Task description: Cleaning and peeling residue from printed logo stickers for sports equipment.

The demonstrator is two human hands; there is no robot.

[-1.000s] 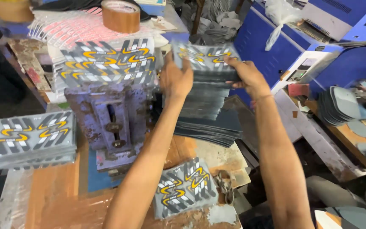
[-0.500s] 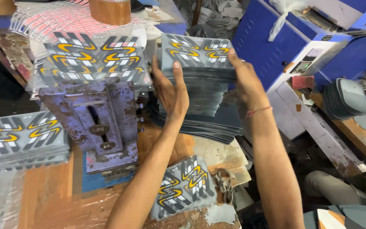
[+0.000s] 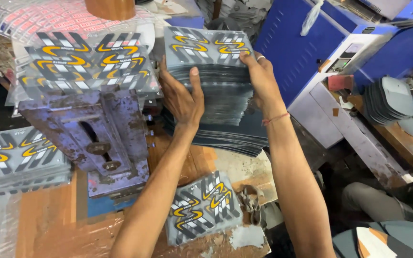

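Head view shows our left hand (image 3: 183, 98) and right hand (image 3: 259, 76) clamped on either side of the stack of grey printed sheets (image 3: 211, 71), raised above the worktop (image 3: 48, 224) (press evenly, we judge, keeping edges flush).

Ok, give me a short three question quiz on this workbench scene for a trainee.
1. True or false: both hands grip the tall stack of printed grey sheets.
2. Which hand is on the side of the stack nearer the metal press block? A) left hand B) right hand
3. What lies on the bench below the forearms, in front of the press block?

Key
1. True.
2. A.
3. A small stack of patterned pieces, grey with yellow and white marks.
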